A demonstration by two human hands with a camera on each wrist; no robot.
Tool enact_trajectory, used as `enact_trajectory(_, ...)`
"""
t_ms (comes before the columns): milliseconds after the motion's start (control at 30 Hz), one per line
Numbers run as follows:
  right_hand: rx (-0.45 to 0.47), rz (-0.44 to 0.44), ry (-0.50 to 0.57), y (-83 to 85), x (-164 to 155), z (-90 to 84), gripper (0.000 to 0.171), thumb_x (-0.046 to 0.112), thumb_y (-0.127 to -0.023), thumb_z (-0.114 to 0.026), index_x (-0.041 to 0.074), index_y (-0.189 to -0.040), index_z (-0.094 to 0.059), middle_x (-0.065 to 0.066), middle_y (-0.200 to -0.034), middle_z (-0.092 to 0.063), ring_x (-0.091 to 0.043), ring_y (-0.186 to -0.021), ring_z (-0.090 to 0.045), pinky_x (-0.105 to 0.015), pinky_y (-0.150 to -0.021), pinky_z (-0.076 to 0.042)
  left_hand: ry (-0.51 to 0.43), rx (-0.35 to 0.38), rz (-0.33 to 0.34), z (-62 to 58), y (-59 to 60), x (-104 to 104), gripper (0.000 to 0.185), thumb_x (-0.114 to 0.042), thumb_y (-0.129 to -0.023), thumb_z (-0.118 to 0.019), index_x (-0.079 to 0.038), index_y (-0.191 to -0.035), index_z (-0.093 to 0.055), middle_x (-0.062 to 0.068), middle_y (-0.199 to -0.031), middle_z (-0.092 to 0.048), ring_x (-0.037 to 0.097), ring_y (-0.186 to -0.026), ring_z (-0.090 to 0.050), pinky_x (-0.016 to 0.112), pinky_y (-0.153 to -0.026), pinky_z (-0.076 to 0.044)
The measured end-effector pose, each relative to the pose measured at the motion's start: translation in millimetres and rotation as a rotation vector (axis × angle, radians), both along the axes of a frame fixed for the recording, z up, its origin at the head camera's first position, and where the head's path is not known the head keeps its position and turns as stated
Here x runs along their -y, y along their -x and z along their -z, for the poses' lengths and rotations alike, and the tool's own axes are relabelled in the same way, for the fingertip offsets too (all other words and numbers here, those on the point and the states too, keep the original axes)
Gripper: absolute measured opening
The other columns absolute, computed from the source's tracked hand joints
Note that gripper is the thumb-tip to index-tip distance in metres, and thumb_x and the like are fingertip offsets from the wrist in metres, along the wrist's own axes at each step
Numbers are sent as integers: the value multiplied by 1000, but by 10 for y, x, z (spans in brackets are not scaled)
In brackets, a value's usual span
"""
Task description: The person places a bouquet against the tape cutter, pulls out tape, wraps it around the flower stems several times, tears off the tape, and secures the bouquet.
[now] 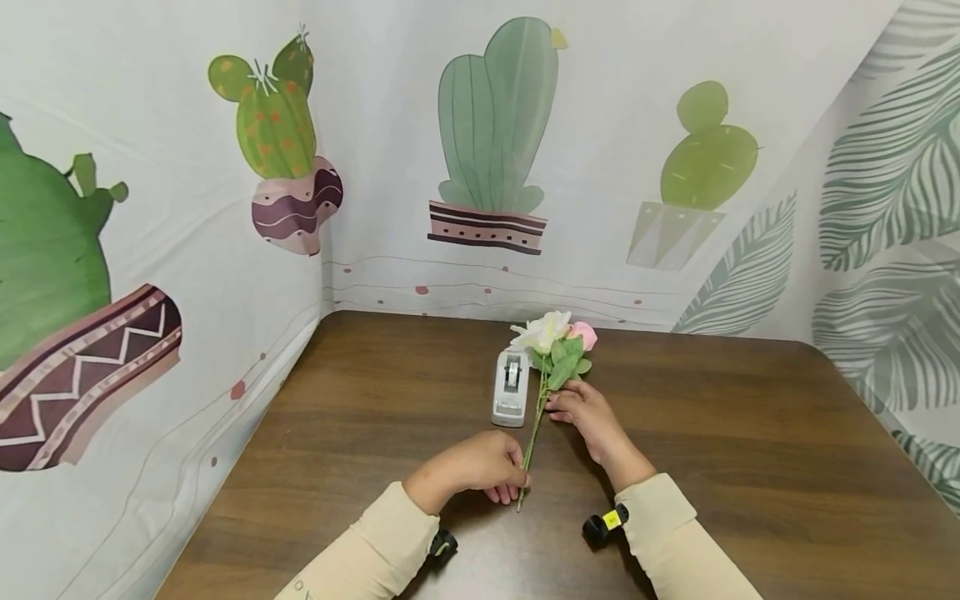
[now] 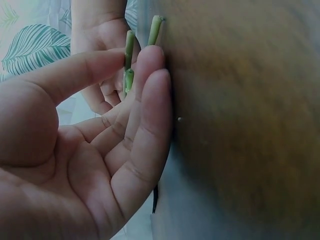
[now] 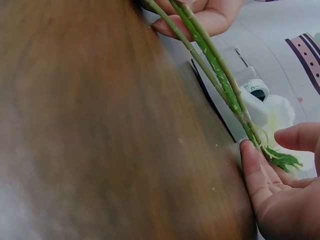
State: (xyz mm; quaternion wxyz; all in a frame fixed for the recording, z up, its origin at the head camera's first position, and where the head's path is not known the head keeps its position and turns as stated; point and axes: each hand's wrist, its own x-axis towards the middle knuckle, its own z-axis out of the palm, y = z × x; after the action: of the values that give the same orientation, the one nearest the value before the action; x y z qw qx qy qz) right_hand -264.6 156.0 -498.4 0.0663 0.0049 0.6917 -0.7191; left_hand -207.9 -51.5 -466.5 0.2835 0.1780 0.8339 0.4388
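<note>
A small bunch of flowers lies at mid-table, with a white bloom (image 1: 544, 334), a pink bloom (image 1: 583, 336) and green leaves (image 1: 564, 368) at its far end. Near their cut ends, my left hand (image 1: 482, 463) pinches the green stems (image 1: 533, 437) between thumb and fingers; several stem tips stick out past it. Just below the leaves, the fingers of my right hand (image 1: 592, 421) touch the stems from the right, and in the right wrist view its thumb stands apart from the fingers. A white tape dispenser (image 1: 509, 409) stands left of the stems, close to the blooms.
The brown wooden table (image 1: 360, 392) reaches back to a white cloth backdrop (image 1: 382, 167) printed with cacti and leaves. Black bands with camera units (image 1: 597, 531) are strapped on both wrists, over beige sleeves (image 1: 675, 533).
</note>
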Motion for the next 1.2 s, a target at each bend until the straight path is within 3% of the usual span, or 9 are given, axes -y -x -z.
enact_trajectory(200,5,13,0,16,3,21,27,-2,-95,-52,-12,-119,-48,-7,-94,-70,-11,-84,-69,-25,-80,-58,-7,15,-7,-7,-11,0,18,-6,-85,-74,-4,-77,-58,16,-65,-71,15,-50,-62,30,-49,-56)
enact_trajectory(967,27,-7,-19,3,27,-4,24,-1,-97,-54,-13,-117,-50,-10,-96,-71,-12,-81,-68,-25,-76,-58,0,53,-33,-2,-26,19,20,-10,-84,-76,-6,-83,-56,10,-63,-68,14,-49,-59,27,-47,-53)
enact_trajectory(1200,53,7,-90,-9,-18,-15,23,5,-97,-56,-9,-116,-54,-6,-90,-68,-13,-75,-62,-24,-62,-52,12,43,-12,3,-24,0,21,-18,-89,-74,-7,-82,-58,11,-64,-68,15,-51,-60,28,-49,-53)
